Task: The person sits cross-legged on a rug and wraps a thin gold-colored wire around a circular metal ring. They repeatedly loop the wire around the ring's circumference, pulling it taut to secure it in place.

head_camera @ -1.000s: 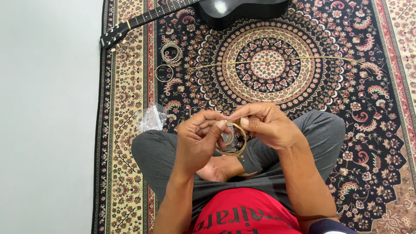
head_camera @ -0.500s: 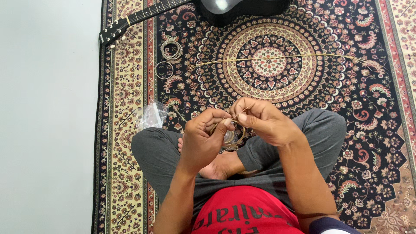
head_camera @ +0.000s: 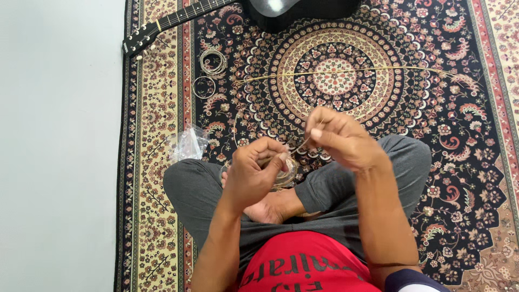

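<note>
I sit cross-legged on a patterned rug. My left hand [head_camera: 254, 173] grips a coiled bronze guitar string [head_camera: 286, 176] above my lap. My right hand [head_camera: 340, 138] pinches the free end of that string [head_camera: 303, 145] and holds it up and to the right of the coil. A thin loop of the string arcs out to the left over the rug [head_camera: 236, 130].
A black guitar [head_camera: 281, 8] lies at the top, its headstock [head_camera: 138, 43] toward the left rug edge. Two coiled strings [head_camera: 212, 60] [head_camera: 204, 87] lie below the neck. One long uncoiled string [head_camera: 346, 70] stretches across the rug. A clear plastic bag [head_camera: 186, 143] sits by my left knee.
My right hand has moved up and to the right, drawing the string's end out of the coil. The left hand stays on the coil.
</note>
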